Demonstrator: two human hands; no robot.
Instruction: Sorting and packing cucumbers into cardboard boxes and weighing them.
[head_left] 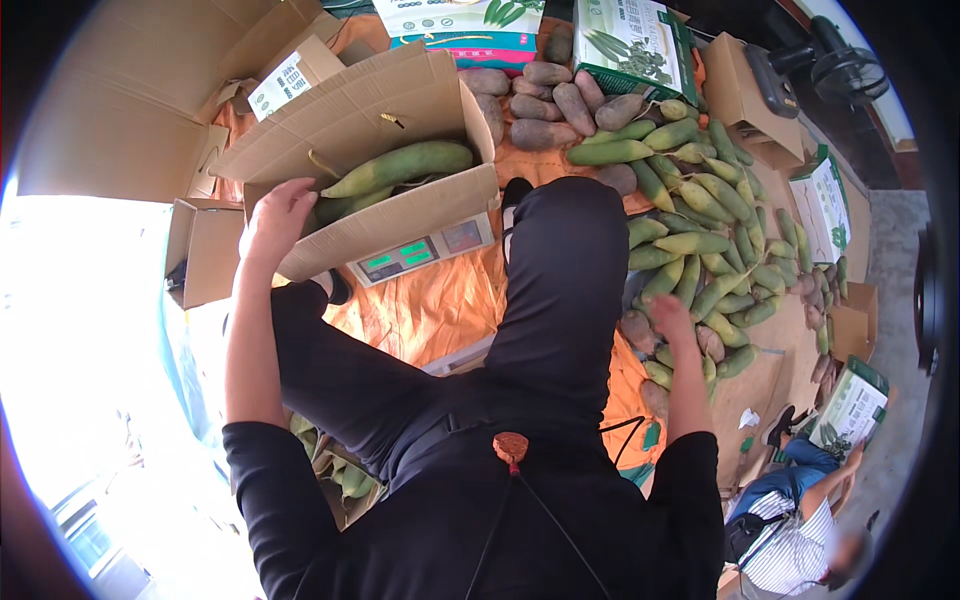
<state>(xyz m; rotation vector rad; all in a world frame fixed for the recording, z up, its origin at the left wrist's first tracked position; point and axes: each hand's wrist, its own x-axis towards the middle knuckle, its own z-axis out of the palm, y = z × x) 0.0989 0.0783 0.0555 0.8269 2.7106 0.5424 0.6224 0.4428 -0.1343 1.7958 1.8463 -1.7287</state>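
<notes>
An open cardboard box (400, 215) stands on a digital scale (425, 250) with green lit digits. Inside it lie long green radishes (405, 168), one large one on top. At the box's left side, my left hand (280, 215) is curled over the rim, its fingertips close to the top radish's tip. My right hand (670, 318) is over the near left part of a big pile of green radishes (715, 200), beside some reddish-purple ones (637, 330). It is blurred, and whether its fingers hold anything is hidden.
Purple-brown radishes (540, 105) lie beyond my knee on an orange sheet (400, 330). Printed cartons (635, 45) stand behind. Large open cardboard (110, 100) is at far left, a black fan (845, 75) at far right. At lower right another person (790, 530) holds a printed carton (848, 410).
</notes>
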